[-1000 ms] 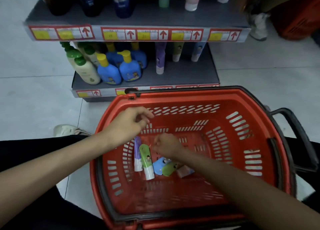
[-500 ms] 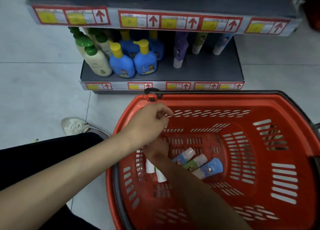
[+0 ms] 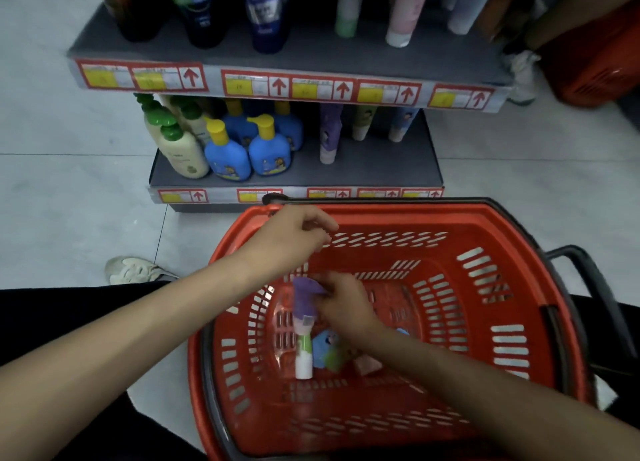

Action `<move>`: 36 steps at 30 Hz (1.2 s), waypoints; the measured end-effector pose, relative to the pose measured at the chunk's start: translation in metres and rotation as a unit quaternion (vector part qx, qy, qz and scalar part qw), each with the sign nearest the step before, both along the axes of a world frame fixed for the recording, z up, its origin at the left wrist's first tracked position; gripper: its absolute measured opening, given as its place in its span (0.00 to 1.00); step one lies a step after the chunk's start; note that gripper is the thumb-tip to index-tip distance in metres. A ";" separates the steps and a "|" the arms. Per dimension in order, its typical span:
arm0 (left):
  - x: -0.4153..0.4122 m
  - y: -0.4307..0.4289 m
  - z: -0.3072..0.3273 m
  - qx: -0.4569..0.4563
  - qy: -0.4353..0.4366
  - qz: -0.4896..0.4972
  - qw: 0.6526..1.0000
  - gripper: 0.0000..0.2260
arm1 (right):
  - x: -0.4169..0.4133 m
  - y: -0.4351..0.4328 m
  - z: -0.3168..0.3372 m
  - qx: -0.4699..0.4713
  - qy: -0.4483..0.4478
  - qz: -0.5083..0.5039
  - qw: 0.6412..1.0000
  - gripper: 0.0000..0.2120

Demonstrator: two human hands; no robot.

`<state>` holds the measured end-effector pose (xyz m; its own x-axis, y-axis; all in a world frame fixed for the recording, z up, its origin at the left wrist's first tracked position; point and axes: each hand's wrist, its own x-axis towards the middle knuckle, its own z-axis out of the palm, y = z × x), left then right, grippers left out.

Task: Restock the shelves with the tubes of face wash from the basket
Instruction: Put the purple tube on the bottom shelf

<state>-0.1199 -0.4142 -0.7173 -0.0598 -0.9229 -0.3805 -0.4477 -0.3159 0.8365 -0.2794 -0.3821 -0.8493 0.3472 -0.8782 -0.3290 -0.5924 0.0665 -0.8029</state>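
A red plastic basket point(image 3: 485, 374) stands on the floor in front of a low grey shelf point(image 3: 381, 169). My right hand point(image 3: 346, 304) reaches into the basket and pinches a purple face wash tube point(image 3: 304, 304) by its upper end, lifted above the others. Under it lie a green tube with a white cap point(image 3: 304, 356), a blue tube point(image 3: 325, 342) and a pink tube point(image 3: 367, 363). My left hand point(image 3: 287, 242) hovers over the basket's near-left rim with loosely curled fingers and holds nothing. On the shelf stand a purple tube point(image 3: 329, 134), a green tube point(image 3: 362, 121) and a blue tube point(image 3: 400, 124).
Cream pump bottles with green tops point(image 3: 180, 148) and blue pump bottles with yellow tops point(image 3: 249, 148) fill the shelf's left part. An upper shelf point(image 3: 311, 55) carries dark bottles and pastel tubes. A white shoe point(image 3: 135, 270) lies left; another red basket point(image 3: 595, 58) sits far right.
My right hand has taken hold of the purple tube and raised it off the pile. The view has tilted and shifted; my left hand stays over the basket's rim.
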 end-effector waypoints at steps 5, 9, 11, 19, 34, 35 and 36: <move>-0.016 -0.007 0.013 -0.054 0.053 0.036 0.996 0.11 | -0.053 -0.035 0.118 -0.065 -0.044 -0.018 0.997 0.14; -0.025 -0.008 0.014 -0.135 0.006 0.041 0.990 0.09 | -0.090 -0.054 0.191 -0.089 -0.111 -0.062 0.988 0.17; -0.033 -0.004 0.017 -0.166 -0.016 0.017 0.986 0.10 | -0.104 -0.057 0.205 -0.094 -0.142 -0.107 0.980 0.14; -0.067 0.006 0.010 -0.225 -0.125 -0.061 0.964 0.28 | -0.108 -0.053 0.196 -0.022 -0.247 -0.279 0.928 0.09; -0.092 0.016 -0.001 -0.032 0.153 0.020 0.988 0.12 | -0.109 -0.025 0.190 0.081 -0.263 -0.231 0.933 0.11; -0.093 0.016 0.001 -0.018 0.189 0.030 0.981 0.12 | -0.109 -0.026 0.189 0.087 -0.269 -0.237 0.930 0.09; -0.093 0.015 0.004 -0.001 0.223 0.038 0.974 0.12 | -0.110 -0.026 0.188 0.097 -0.277 -0.247 0.923 0.07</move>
<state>-0.2133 -0.3987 -0.7136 -0.1501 -0.9318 -0.3306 -0.0150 -0.3322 0.9431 -0.3890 -0.4083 -0.6616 0.0825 -0.9177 -0.3887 0.0470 0.3931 -0.9183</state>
